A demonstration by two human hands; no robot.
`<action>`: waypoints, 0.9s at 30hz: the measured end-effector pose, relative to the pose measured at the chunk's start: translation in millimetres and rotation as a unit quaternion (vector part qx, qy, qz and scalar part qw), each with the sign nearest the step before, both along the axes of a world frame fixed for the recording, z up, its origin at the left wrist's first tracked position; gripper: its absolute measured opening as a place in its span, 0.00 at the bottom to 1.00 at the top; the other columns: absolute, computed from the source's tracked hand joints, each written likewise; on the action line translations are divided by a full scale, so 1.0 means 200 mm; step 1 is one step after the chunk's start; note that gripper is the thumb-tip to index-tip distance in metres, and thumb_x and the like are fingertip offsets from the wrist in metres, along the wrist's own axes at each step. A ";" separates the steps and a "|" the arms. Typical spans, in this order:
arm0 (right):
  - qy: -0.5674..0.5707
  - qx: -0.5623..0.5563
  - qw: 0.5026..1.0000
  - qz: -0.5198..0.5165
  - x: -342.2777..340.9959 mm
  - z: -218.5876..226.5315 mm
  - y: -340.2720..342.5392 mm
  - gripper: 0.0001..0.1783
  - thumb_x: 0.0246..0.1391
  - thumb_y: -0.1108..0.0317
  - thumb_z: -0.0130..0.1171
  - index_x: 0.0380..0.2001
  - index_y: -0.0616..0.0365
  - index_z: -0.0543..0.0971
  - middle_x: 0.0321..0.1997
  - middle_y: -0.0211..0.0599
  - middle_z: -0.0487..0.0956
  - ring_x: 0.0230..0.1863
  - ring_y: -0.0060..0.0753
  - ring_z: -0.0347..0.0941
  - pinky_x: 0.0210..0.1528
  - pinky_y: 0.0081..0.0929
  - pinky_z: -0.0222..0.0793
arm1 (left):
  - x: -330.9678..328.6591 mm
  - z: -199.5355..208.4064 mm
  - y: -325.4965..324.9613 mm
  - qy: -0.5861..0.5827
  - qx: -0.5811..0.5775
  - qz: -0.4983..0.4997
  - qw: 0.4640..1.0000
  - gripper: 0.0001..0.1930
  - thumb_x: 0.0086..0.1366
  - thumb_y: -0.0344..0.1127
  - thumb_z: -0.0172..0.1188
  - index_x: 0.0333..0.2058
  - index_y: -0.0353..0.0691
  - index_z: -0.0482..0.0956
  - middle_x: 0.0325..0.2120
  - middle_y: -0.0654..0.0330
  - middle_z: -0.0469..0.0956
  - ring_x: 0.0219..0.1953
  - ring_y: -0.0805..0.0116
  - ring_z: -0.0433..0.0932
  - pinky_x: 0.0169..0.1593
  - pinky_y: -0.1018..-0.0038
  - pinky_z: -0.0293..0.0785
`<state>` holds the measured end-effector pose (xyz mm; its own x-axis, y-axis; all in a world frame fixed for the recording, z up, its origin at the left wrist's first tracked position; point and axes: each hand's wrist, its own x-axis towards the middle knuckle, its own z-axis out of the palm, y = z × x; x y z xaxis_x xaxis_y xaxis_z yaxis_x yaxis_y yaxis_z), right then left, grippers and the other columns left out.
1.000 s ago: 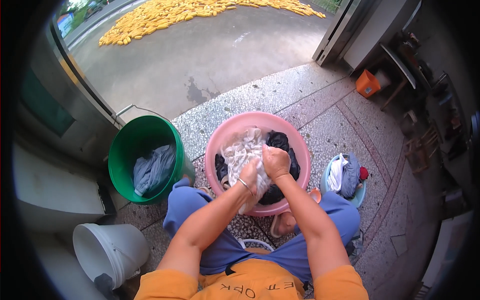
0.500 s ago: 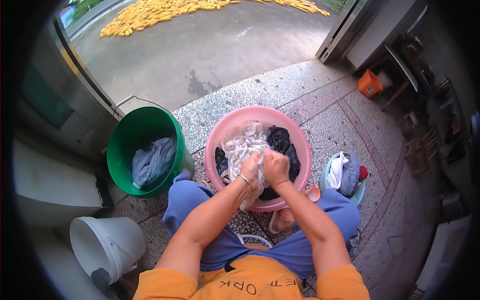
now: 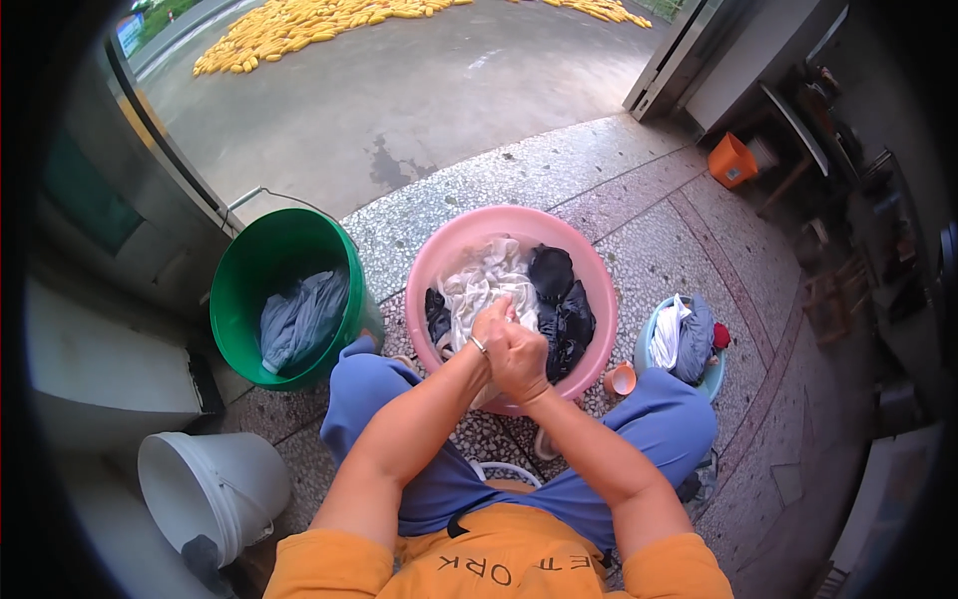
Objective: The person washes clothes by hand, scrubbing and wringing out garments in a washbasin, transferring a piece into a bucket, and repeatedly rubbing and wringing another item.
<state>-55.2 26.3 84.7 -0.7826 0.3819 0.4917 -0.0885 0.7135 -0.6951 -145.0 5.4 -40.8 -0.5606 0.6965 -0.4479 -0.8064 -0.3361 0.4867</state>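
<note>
We are crouching on the speckled stone floor (image 3: 589,190), and the big pink basin (image 3: 584,270) is sitting right between our knees. Just to its left the green bucket (image 3: 235,290) is holding a grey-blue garment (image 3: 299,319), and a white bucket (image 3: 215,489) is standing nearer our left side. Over on the right, a small light-blue basin (image 3: 711,377) is carrying more clothes. Inside the pink basin, dark clothes (image 3: 559,309) are lying beside the white cloth (image 3: 484,285). Our left hand (image 3: 491,324) and right hand (image 3: 519,359) are pressing together, both fists closing tight on that white cloth over the basin's near edge.
</note>
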 end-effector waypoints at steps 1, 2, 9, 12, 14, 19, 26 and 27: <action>-0.016 0.049 0.998 -0.031 0.00 -0.04 0.10 0.17 0.51 0.63 0.46 0.13 0.60 0.72 0.16 0.51 0.71 0.18 0.51 0.69 0.21 0.39 0.65 | 0.06 0.04 0.01 -0.037 0.157 -0.052 0.985 0.12 0.61 0.43 0.48 0.22 0.45 0.70 0.17 0.66 0.69 0.19 0.72 0.68 0.24 0.73 0.66; -0.032 0.101 0.992 -0.067 0.00 -0.11 0.28 0.18 0.52 0.63 0.46 0.13 0.60 0.72 0.16 0.51 0.71 0.18 0.51 0.69 0.21 0.39 0.64 | 0.15 0.22 0.06 -0.042 0.164 -0.072 0.983 0.12 0.61 0.43 0.48 0.22 0.45 0.70 0.17 0.66 0.69 0.19 0.72 0.68 0.24 0.73 0.66; -0.039 0.063 0.994 -0.076 0.12 -0.11 0.23 0.17 0.54 0.64 0.42 0.16 0.61 0.70 0.17 0.50 0.70 0.20 0.52 0.68 0.22 0.39 0.61 | 0.24 0.30 0.08 -0.030 -0.084 0.006 0.996 0.11 0.61 0.42 0.48 0.26 0.43 0.73 0.20 0.64 0.72 0.22 0.72 0.70 0.27 0.75 0.68; 0.011 -0.010 0.999 -0.031 0.11 0.01 -0.08 0.15 0.52 0.67 0.44 0.15 0.61 0.68 0.16 0.49 0.69 0.18 0.52 0.66 0.21 0.39 0.60 | 0.07 -0.02 -0.04 0.014 -0.006 -0.068 0.998 0.11 0.60 0.42 0.49 0.26 0.44 0.73 0.17 0.64 0.70 0.21 0.71 0.70 0.25 0.78 0.67; 0.002 0.015 0.997 -0.075 0.08 -0.09 0.11 0.17 0.53 0.66 0.44 0.13 0.61 0.68 0.16 0.50 0.68 0.18 0.51 0.67 0.21 0.39 0.60 | 0.12 0.06 -0.02 0.025 -0.053 -0.074 0.995 0.11 0.61 0.42 0.48 0.26 0.44 0.73 0.16 0.64 0.70 0.21 0.71 0.70 0.24 0.80 0.66; -0.205 0.037 0.962 -0.176 0.10 -0.13 0.46 0.17 0.55 0.59 0.43 0.21 0.59 0.73 0.22 0.49 0.74 0.22 0.52 0.70 0.26 0.42 0.66 | 0.31 0.60 0.00 0.040 -0.087 -0.120 0.988 0.14 0.64 0.44 0.46 0.27 0.42 0.74 0.19 0.66 0.72 0.24 0.76 0.70 0.30 0.81 0.67; -0.149 -0.180 0.967 0.101 0.11 0.08 0.37 0.31 0.56 0.42 0.39 0.49 0.57 0.68 0.40 0.51 0.75 0.43 0.49 0.71 0.43 0.33 0.66 | 0.28 0.53 0.04 0.384 -0.067 0.079 0.918 0.20 0.66 0.42 0.43 0.17 0.39 0.69 0.16 0.69 0.67 0.20 0.82 0.62 0.26 0.81 0.61; -0.140 -0.127 0.976 0.107 0.11 0.05 0.36 0.33 0.53 0.39 0.41 0.50 0.57 0.67 0.41 0.52 0.75 0.45 0.51 0.70 0.45 0.32 0.65 | 0.27 0.54 0.02 0.380 -0.078 0.106 0.916 0.20 0.67 0.43 0.43 0.18 0.39 0.69 0.15 0.69 0.67 0.20 0.82 0.62 0.25 0.82 0.61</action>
